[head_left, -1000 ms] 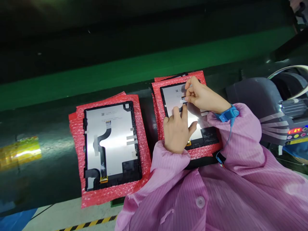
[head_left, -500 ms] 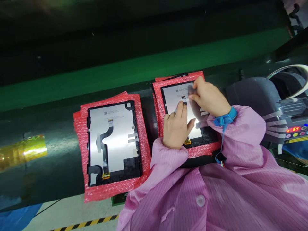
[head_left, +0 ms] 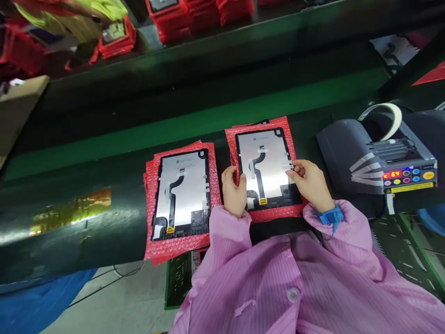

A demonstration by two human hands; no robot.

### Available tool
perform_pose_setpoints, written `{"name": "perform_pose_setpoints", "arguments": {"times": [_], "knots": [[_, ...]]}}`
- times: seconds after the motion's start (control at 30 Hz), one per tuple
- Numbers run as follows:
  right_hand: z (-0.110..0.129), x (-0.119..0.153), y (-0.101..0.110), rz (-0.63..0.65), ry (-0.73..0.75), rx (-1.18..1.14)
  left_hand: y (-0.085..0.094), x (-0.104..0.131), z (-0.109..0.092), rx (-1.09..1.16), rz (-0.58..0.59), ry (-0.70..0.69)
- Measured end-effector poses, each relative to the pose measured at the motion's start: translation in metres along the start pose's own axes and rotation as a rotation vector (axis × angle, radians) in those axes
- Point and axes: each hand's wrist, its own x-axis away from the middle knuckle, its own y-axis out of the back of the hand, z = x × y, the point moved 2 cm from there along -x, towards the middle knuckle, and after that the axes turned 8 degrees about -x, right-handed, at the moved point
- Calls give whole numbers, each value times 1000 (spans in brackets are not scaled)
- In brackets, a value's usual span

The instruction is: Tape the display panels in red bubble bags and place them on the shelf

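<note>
A tablet screen panel (head_left: 273, 181) with a silver back, black frame and black ribbon cable lies on red bubble bags (head_left: 269, 215) in front of me. My left hand (head_left: 234, 191) is at its left edge, thumb and fingers curved apart. At the right edge my right hand (head_left: 310, 182) pinches the panel's border between thumb and fingers, near the small tape tabs. A blue wrist strap (head_left: 330, 217) is on my right wrist. To the left, a second similar panel (head_left: 189, 190) lies on its own stack of red bubble bags (head_left: 213, 174), touched by neither hand.
A grey tape dispenser (head_left: 368, 155) with a white roll and lit display stands on the right. Red-wrapped stacks (head_left: 205, 21) sit on the shelf across the bench. A person's yellow sleeve (head_left: 107, 8) shows at upper left. A green crate (head_left: 177, 283) is below the bench edge.
Both hands have moved off the middle and top of the right panel to its left and right edges. The view has shifted, showing more of the far shelf and the dispenser.
</note>
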Motion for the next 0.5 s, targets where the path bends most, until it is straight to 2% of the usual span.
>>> {"name": "perform_pose_setpoints", "arguments": {"times": [0.07, 0.13, 0.2, 0.27, 0.37, 0.43, 0.5], "knots": [[-3, 1, 1, -14, 4, -65, 0, 5, -13, 127, 43, 18], [-3, 6, 4, 0, 16, -134, 3, 14, -31, 227, 118, -23], [2, 13, 11, 34, 33, -188, 18, 22, -47, 289, 136, -84], [13, 23, 21, 65, 71, -239, 50, 25, -53, 313, 82, -69], [38, 38, 27, 136, 162, -380, 121, 20, -39, 308, -3, 82], [54, 43, 14, 243, 190, -489, 168, 9, -19, 341, 22, 141], [69, 45, -16, 408, 163, -577, 203, -5, 3, 352, 69, 248]]}}
